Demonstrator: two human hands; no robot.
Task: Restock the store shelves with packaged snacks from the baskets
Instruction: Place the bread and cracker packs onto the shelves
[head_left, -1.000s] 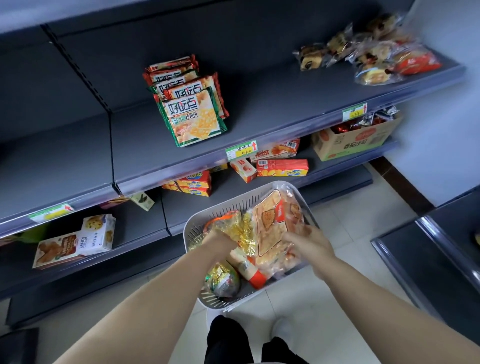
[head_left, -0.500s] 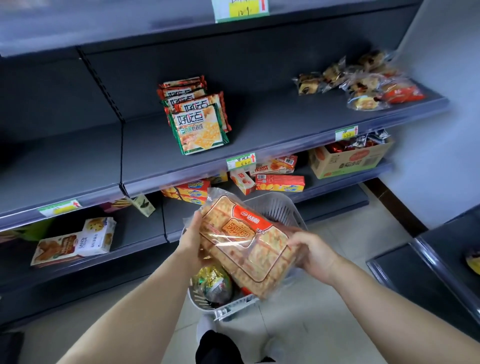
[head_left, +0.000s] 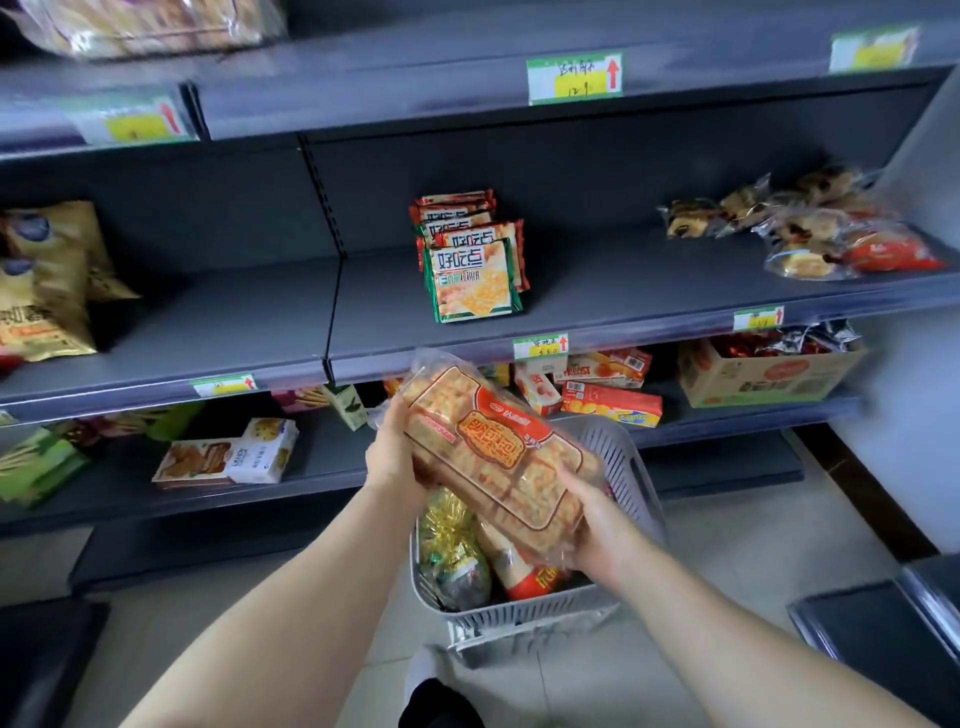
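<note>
Hidden first: the fingers of both hands go under or behind the cracker pack (head_left: 493, 447), so I can't see the fingertips. The pack also covers most of the grey basket (head_left: 631, 467) below the hands. Only a gold-foil packet (head_left: 447, 540) and a red-and-white wrapped item (head_left: 530, 577) show under it, and I can't read either label. The bag on the top shelf (head_left: 145, 26), up and left of my hands, is cut off by the frame and blurred. The yellow chip bags (head_left: 41, 280) far left are cut off at the edge. The price tag (head_left: 540, 347) just above the pack is too smeared to read reliably. Pose: both forearms reach forward and converge, hands apart, one at each end of the pack. My left hand (head_left: 395, 457) clamps the far left end, back of hand toward the camera. My right hand (head_left: 602, 525) grips the near right end with the thumb lying on the top face. The pack is held in the air, long axis running from upper left to lower right, printed face up, above the basket and just in front of the middle shelf (head_left: 597, 296) edge, not touching it that I can tell. The green cracker packs (head_left: 472, 275) stand on that shelf directly beyond my hands. Clear pastry bags (head_left: 810, 234) lie well off to the right, with a cardboard box (head_left: 769, 374) one shelf below them. A cookie box (head_left: 228, 457) lies left of my left hand on the lower shelf.
</note>
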